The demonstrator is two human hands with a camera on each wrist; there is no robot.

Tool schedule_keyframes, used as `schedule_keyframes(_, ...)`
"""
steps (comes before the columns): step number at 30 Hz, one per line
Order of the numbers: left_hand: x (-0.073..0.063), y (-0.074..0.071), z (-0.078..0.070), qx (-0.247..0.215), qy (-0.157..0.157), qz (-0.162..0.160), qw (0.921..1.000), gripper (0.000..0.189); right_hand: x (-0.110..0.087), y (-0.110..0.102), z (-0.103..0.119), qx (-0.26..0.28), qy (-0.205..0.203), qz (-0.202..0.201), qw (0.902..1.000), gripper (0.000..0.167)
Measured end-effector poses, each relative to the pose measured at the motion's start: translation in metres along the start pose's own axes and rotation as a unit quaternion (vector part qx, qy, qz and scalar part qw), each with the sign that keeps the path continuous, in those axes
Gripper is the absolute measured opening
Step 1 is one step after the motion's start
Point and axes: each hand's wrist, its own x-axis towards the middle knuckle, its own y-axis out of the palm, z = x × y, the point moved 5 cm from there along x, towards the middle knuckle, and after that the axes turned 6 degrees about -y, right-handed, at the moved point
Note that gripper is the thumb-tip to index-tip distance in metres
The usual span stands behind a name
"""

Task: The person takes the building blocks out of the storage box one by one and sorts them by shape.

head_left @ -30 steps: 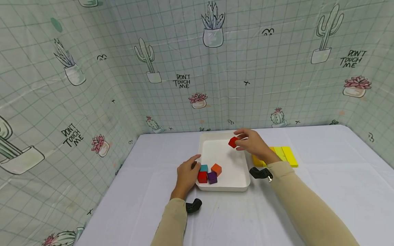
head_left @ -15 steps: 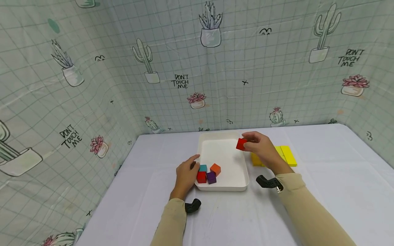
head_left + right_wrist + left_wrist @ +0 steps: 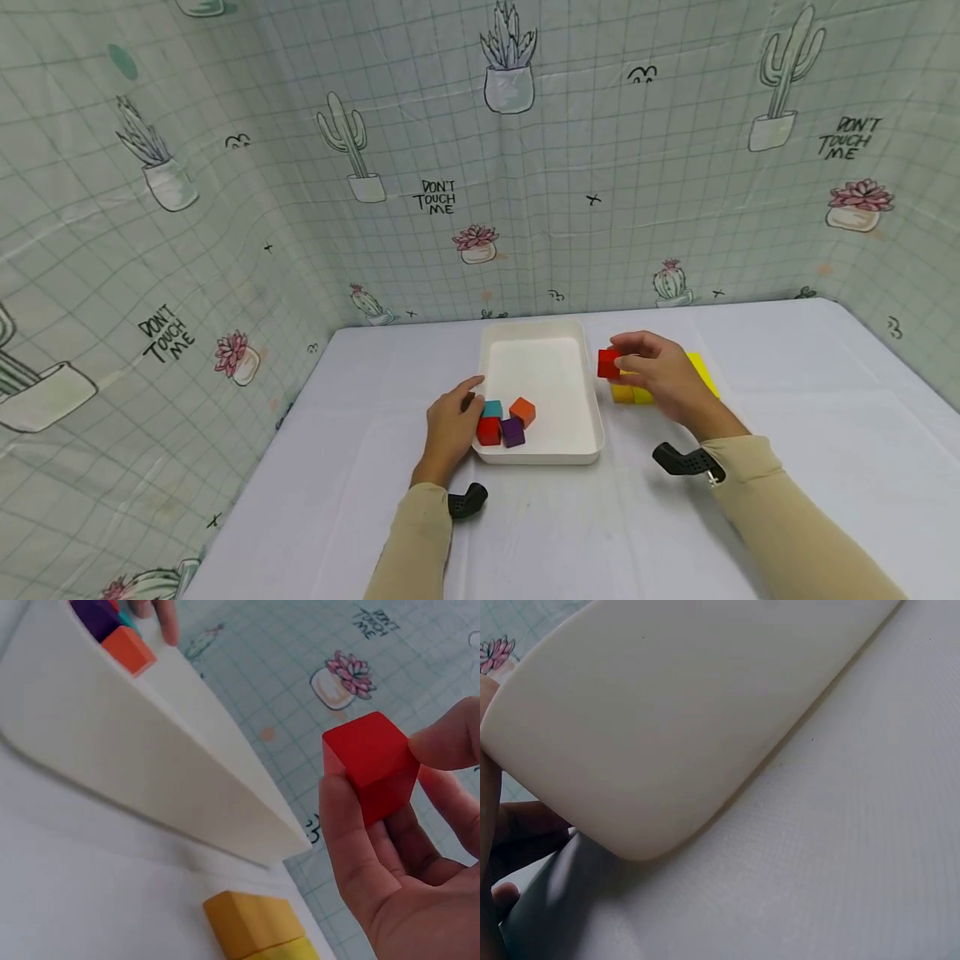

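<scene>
in the head view, the right hand (image 3: 663, 379) pinches a red cube (image 3: 607, 364) at two o'clock of the white tray (image 3: 558, 417), just outside its rim, while the left hand (image 3: 447, 421) touches the tray near nine o'clock. in the left wrist view, fingers (image 3: 532, 819) lie by the tray; whether they grip it, i cannot tell. in the right wrist view, the right hand clamps the cube at three o'clock, yellow blocks (image 3: 255, 921) at six.
</scene>
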Motion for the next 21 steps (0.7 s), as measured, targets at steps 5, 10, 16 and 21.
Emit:
schedule_keyframes(5, -0.001, -0.001, 0.0, -0.002, 0.0, 0.001, 1.0, 0.038, -0.01, -0.006, -0.004, -0.031, 0.004, 0.023, 0.9992, 0.049)
schedule_keyframes(10, -0.001, -0.002, -0.001, -0.001, 0.005, 0.002, 1.0, 0.038, -0.019, -0.009, -0.008, -0.042, 0.005, 0.032, 0.9986, 0.048)
schedule_keyframes(16, -0.001, -0.002, -0.001, -0.004, 0.002, 0.004, 1.0, 0.038, -0.026, -0.012, -0.013, -0.045, 0.011, 0.032, 0.9984, 0.043)
schedule_keyframes(21, -0.002, -0.001, -0.002, -0.009, 0.0, 0.007, 0.9999, 0.038, -0.035, -0.015, -0.017, -0.061, 0.027, 0.047, 0.9966, 0.042)
